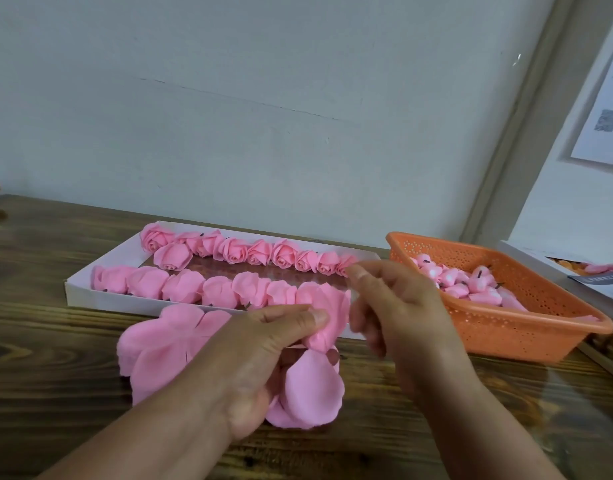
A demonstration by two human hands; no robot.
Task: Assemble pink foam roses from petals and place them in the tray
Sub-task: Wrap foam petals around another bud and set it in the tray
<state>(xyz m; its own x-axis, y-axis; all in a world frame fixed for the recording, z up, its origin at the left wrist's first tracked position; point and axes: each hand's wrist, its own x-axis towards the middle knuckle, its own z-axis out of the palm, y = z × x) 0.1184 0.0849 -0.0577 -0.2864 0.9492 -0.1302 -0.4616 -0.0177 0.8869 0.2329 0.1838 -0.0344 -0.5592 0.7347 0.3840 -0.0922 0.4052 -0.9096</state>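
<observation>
My left hand (260, 355) grips a half-built pink foam rose (324, 323); its loose outer petals (312, 393) hang below my fingers. Just to the right, my right hand (395, 306) hovers with fingers spread and nothing visibly in it. A stack of flat pink petal sheets (159, 344) lies on the table under my left wrist. Behind my hands, the shallow white tray (80, 289) holds two rows of finished pink roses (229, 251), several in each row.
An orange perforated basket (506, 334) at the right holds several pink rose cores with dark stems. A white box (554, 261) with more pink pieces sits behind it. The wooden table (56, 375) runs up to a pale wall.
</observation>
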